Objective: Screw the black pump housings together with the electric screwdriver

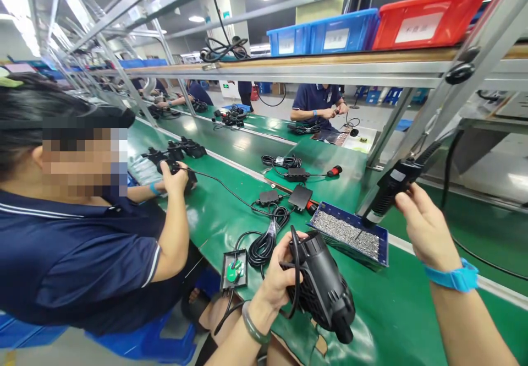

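My left hand (279,278) is wrapped round a black pump-like unit (324,286) with a cable, held over the bench's front edge. In my right hand (424,225) is a black electric screwdriver (391,187), its bit pointing down into a blue bin (383,253) of small silvery screws (346,231). The screwdriver hangs from above on a cord. Left of the pump lies a coiled black cable (268,245). Near it, an open black box (234,269) shows a green circuit board inside.
A co-worker (82,245) sits close on my left, holding a black part. Black boxes (300,196) and another coiled cable (281,161) lie on the green bench (223,212). Overhead, a shelf carries blue bins (342,33) and a red bin (429,22). Another person (315,102) works across the line.
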Motion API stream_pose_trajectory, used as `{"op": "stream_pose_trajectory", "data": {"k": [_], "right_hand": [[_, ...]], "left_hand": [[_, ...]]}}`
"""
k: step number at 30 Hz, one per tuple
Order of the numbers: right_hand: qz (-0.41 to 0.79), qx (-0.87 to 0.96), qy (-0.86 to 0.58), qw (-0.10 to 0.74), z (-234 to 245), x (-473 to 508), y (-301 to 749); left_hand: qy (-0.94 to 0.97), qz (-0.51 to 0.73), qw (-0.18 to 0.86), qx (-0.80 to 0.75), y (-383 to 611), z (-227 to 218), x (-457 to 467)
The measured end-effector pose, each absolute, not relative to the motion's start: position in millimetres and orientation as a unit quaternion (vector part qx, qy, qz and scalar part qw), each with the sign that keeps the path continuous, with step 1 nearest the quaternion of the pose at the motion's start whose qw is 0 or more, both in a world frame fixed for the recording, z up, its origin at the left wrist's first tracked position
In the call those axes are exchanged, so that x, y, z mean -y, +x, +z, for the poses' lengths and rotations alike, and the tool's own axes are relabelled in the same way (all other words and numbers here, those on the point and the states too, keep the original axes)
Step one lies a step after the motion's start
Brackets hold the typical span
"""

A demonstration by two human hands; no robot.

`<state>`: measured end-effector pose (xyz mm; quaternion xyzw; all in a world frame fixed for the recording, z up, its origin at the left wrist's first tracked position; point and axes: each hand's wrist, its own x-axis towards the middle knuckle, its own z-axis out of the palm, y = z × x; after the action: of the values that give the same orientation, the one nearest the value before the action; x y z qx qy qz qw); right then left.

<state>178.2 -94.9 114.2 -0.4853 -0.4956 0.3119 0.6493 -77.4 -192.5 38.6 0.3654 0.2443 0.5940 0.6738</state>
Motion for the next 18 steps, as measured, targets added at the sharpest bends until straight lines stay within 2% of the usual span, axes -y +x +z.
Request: {"op": "stream_pose_trajectory", "data": {"k": [5,10,13,18], "right_hand": [[0.325,0.519,-0.481,0.628,118.2,99.2,171.8],[0.372,0.512,-0.454,0.628,115.1,80.5,157.7],[0.405,0.488,-0.412,0.654,112.6,77.8,152.2],[0.428,0.474,-0.394,0.660,116.1,91.3,157.1]], "left_hand": [[0.370,0.588,0.679,-0.235,-77.9,39.3,196.1],[0.484,0.612,0.551,-0.294,-84.9,31.3,173.7],[0.566,0.582,0.473,-0.342,-81.5,22.9,152.0],[0.639,0.507,0.454,-0.359,-67.9,11.9,134.4]]}}
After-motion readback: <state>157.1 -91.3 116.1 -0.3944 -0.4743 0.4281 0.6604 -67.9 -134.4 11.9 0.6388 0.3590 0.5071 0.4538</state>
